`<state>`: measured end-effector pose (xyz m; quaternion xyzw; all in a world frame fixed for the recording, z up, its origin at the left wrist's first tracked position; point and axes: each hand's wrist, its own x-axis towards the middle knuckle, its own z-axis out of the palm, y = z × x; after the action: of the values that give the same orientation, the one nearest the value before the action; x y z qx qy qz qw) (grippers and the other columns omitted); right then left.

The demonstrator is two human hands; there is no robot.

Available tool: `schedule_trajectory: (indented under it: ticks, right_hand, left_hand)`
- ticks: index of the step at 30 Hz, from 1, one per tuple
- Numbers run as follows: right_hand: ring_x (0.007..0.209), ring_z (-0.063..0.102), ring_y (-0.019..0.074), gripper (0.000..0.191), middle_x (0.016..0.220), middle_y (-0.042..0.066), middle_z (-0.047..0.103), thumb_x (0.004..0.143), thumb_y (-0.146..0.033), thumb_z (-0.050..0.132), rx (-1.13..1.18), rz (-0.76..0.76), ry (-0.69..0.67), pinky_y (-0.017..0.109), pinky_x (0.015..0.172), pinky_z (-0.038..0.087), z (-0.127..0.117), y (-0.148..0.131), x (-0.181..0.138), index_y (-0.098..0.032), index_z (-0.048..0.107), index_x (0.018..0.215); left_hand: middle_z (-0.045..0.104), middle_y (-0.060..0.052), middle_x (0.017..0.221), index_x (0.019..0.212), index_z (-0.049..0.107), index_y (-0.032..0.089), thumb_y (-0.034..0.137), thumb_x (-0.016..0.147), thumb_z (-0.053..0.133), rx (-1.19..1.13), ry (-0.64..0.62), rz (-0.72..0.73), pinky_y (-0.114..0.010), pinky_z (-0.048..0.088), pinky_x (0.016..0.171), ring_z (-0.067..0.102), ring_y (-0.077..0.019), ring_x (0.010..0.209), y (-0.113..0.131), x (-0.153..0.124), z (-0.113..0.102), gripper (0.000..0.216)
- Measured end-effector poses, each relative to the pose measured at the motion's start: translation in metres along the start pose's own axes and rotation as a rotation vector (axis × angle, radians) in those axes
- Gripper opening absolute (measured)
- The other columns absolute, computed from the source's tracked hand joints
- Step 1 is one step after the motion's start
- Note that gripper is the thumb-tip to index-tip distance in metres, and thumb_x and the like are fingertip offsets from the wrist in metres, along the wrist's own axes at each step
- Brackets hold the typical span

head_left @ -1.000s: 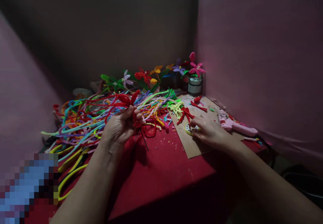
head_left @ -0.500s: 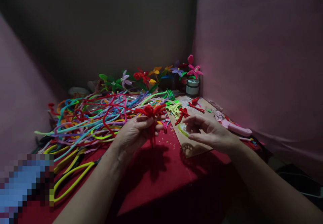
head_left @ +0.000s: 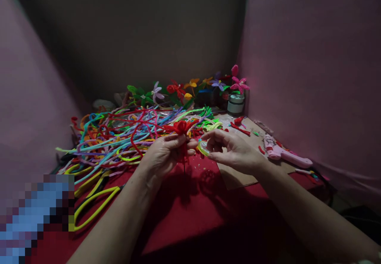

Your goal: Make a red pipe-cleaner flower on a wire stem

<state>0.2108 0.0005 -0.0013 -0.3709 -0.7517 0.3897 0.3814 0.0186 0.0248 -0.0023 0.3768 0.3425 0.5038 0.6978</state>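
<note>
My left hand [head_left: 165,153] pinches a red pipe-cleaner flower [head_left: 181,127] between thumb and fingers, its looped petals on top. A thin dark stem [head_left: 184,168] points down below the fingers. Close by on the right, my right hand [head_left: 235,151] holds a small round tape roll [head_left: 204,148] with a yellow-green rim and pale centre, gripped at its edge by thumb and fingertips. The roll is near the left fingertips; whether they touch I cannot tell.
A tangle of coloured pipe cleaners [head_left: 119,137] covers the left. Yellow-handled pliers [head_left: 97,204] lie before it. Finished flowers [head_left: 175,88] and a jar [head_left: 235,104] stand behind. On the right are a brown board [head_left: 238,176] and a pink glue gun [head_left: 290,157].
My right hand has carried the tape roll left from over the board, closer to the red flower. My left hand keeps its hold. The whole view has shifted slightly.
</note>
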Motion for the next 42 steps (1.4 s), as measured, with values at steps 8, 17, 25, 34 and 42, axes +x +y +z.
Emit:
schedule_trajectory:
  ticks: [8, 17, 25, 34, 42]
  right_hand:
    - [0.092, 0.052, 0.0171, 0.035, 0.100, 0.006, 0.056, 0.066, -0.024, 0.067, 0.226, 0.054, -0.064, 0.031, 0.079, 0.042, 0.012, 0.010, 0.027, -0.016, 0.056, 0.098]
    - [0.095, 0.050, 0.0160, 0.039, 0.104, 0.005, 0.052, 0.066, -0.015, 0.063, 0.406, -0.072, -0.067, 0.032, 0.085, 0.041, 0.026, 0.016, 0.047, -0.017, 0.051, 0.103]
    - [0.078, 0.048, 0.0115, 0.021, 0.085, 0.000, 0.051, 0.071, -0.013, 0.053, 0.397, -0.069, -0.012, 0.026, 0.072, 0.041, 0.036, 0.021, 0.048, -0.017, 0.050, 0.092]
    - [0.053, 0.038, 0.0070, 0.014, 0.058, -0.005, 0.046, 0.069, -0.027, 0.062, 0.381, 0.164, -0.030, 0.022, 0.053, 0.027, 0.027, 0.030, 0.044, -0.015, 0.053, 0.069]
    - [0.055, 0.042, 0.0079, 0.013, 0.059, -0.003, 0.051, 0.069, -0.025, 0.062, 0.393, 0.133, -0.002, 0.023, 0.054, 0.030, 0.016, 0.025, 0.042, -0.015, 0.057, 0.064]
  left_hand:
    - [0.068, -0.013, 0.065, 0.068, 0.066, 0.004, 0.004, 0.077, 0.053, -0.039, -0.068, -0.011, -0.033, 0.056, 0.063, 0.067, -0.0209, 0.062, -0.002, 0.003, -0.004, 0.016]
    - [0.067, -0.010, 0.058, 0.066, 0.066, 0.004, 0.001, 0.077, 0.051, -0.085, 0.070, 0.066, -0.030, 0.056, 0.064, 0.067, -0.0181, 0.058, 0.000, 0.005, 0.001, 0.019]
    - [0.067, -0.010, 0.060, 0.066, 0.067, 0.004, 0.002, 0.073, 0.056, -0.074, 0.107, 0.091, -0.028, 0.055, 0.065, 0.067, -0.0191, 0.060, -0.004, 0.010, -0.006, 0.012]
    - [0.069, -0.013, 0.064, 0.066, 0.066, 0.004, 0.002, 0.072, 0.056, -0.013, 0.140, 0.065, -0.028, 0.056, 0.062, 0.067, -0.0194, 0.059, -0.003, 0.012, -0.006, 0.011]
    - [0.069, -0.013, 0.069, 0.068, 0.064, 0.005, 0.000, 0.074, 0.052, -0.007, 0.120, 0.050, -0.026, 0.056, 0.049, 0.068, -0.0212, 0.062, -0.003, 0.007, -0.002, 0.015]
